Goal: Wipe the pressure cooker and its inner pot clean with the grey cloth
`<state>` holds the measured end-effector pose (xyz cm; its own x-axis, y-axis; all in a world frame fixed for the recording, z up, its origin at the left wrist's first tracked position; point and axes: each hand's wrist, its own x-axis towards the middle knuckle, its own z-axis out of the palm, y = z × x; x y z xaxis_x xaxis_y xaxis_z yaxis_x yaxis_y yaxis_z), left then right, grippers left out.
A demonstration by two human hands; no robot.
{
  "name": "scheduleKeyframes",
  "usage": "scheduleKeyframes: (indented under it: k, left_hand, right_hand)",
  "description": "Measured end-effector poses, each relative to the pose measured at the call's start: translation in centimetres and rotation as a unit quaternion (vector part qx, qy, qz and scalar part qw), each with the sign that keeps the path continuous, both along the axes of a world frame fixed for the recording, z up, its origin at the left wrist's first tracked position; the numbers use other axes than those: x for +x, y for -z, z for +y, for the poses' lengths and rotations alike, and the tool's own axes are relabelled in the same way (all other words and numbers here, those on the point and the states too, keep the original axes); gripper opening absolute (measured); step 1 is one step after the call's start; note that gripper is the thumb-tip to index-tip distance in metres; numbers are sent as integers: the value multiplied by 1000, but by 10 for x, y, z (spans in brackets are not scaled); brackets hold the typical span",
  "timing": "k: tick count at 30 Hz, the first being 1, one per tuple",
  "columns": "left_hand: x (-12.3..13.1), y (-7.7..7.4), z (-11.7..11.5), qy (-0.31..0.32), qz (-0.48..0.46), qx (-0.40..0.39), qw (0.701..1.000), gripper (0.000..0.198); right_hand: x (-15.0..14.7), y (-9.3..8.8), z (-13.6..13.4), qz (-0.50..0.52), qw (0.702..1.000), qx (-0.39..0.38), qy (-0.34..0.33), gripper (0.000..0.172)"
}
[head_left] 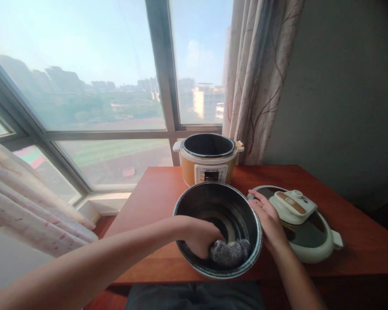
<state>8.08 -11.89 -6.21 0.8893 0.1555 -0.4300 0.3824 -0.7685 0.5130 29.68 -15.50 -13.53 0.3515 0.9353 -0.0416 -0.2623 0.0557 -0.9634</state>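
A dark inner pot [194, 198] is tilted toward me at the front edge of the table. Inside it, my left hand [202, 237] is closed on a grey cloth [229, 254], low against the wall. My right hand [265, 211] grips the pot's right rim from outside, its fingers at the upper right. Behind the pot stands a yellow and white cooker [187, 170] with its top open and a control panel on its front. To the right, a round lid [317, 254] with a white and brown handle lies on the table.
The reddish-brown table [358, 254] reaches back to the windows [100, 86]. Curtains [255, 77] hang behind the cooker and at the left. My legs [194, 297] are below the front edge. A grey wall [339, 86] rises at the right.
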Motion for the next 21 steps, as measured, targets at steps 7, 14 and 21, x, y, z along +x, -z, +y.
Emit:
scheduleKeyframes:
  k: [7, 14, 21]
  left_hand:
    - [3, -4, -8, -23, 57, 32, 998, 42]
    - [22, 9, -17, -226, 42, -101, 968, 30]
    - [50, 27, -27, -517, -105, -274, 804, 37]
  right_hand:
    - [-11, 13, -61, -77, 995, -24, 59, 71]
    - [-48, 18, -92, -116, 983, -28, 139, 76]
    - [-48, 18, -83, -85, 990, -16, 112, 76]
